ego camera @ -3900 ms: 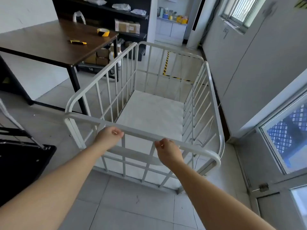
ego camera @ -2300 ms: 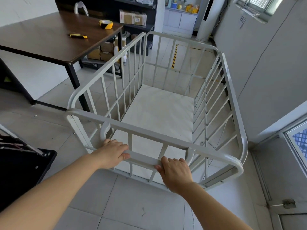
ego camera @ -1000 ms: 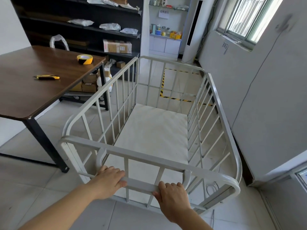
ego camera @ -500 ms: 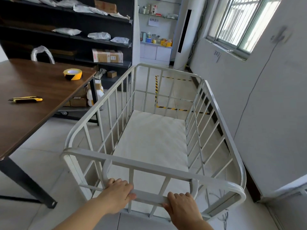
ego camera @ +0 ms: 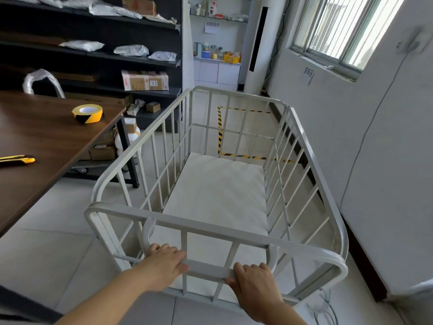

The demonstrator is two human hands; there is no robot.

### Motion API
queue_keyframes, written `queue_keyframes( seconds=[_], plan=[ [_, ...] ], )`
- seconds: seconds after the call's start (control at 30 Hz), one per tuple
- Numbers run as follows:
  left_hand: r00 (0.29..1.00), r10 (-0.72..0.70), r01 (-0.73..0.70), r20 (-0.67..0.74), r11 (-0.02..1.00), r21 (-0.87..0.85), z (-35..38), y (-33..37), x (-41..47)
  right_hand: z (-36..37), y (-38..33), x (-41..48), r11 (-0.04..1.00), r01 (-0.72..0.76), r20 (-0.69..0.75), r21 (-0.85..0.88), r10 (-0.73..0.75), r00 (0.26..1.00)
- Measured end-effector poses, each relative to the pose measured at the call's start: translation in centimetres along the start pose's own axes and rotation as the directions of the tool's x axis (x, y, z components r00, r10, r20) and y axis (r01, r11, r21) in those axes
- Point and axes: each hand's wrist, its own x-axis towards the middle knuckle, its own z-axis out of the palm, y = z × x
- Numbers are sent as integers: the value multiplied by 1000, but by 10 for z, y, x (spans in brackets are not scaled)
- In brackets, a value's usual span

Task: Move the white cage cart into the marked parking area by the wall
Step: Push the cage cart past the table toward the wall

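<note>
The white cage cart [ego camera: 218, 231] stands right in front of me, its barred sides running away from me and its flat floor bare. My left hand [ego camera: 164, 261] and my right hand [ego camera: 254, 281] both grip the cart's low handle bar at the near end. Ahead, past the cart's far end, black-and-yellow striped tape [ego camera: 219, 127] outlines the parking area on the floor along the right wall [ego camera: 375, 148]. A small paper sign [ego camera: 308, 75] hangs on that wall above it.
A brown table [ego camera: 42, 146] stands on the left, bearing a yellow tape roll [ego camera: 87, 113] and a yellow utility knife [ego camera: 17, 159]. Dark shelves [ego camera: 93, 55] with boxes and bags fill the back left. Cables [ego camera: 324, 308] lie on the floor by the wall, bottom right.
My hands dropped from the cart's top rail to the lower handle bar. The cart and I have rolled forward past the table, and the taped area has come closer.
</note>
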Motion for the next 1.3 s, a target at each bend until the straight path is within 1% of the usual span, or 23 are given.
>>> queue_keyframes(
  seconds=[0.17,0.3,0.43,0.57,0.63,0.7,0.77,0.8,0.9,0.93,1.0,1.1,1.3],
  plan=[
    [1000,-14,14,-5,1000,8,-26,-23,41,12,9,53,1000,-1,-55,9,2,998],
    [1000,-16,16,5,1000,13,-48,-41,76,20,18,93,1000,-16,-22,20,17,1000],
    [1000,-9,9,8,1000,0,-68,-54,107,28,29,128,1000,-26,-13,-5,26,1000],
    [1000,-2,2,4,1000,-9,-84,-65,133,28,37,157,999,-45,76,13,43,996],
    [1000,2,-2,-6,1000,-1,-91,-71,146,31,43,170,997,-37,126,63,29,992],
    [1000,2,-1,-24,1000,9,-97,-78,160,35,48,186,996,-47,158,70,36,987],
    [999,4,-3,-39,1000,8,-102,-83,172,29,53,198,994,-80,229,67,63,971],
    [999,5,-5,-45,1000,4,-105,-86,179,29,55,205,992,-75,271,104,45,962],
    [998,15,-15,-53,1000,0,-115,-98,199,38,62,227,987,7,149,159,-31,988],
    [998,19,-19,-53,1000,6,-119,-101,207,41,63,234,990,21,125,137,-38,991],
    [999,26,-25,-47,999,21,-127,-109,221,45,67,249,993,13,127,115,-27,992],
    [999,42,-41,-30,998,36,-139,-121,243,48,74,274,989,0,152,148,-23,988],
    [999,54,-54,1,998,37,-165,-140,281,52,83,318,989,-45,184,143,18,983]
  ],
)
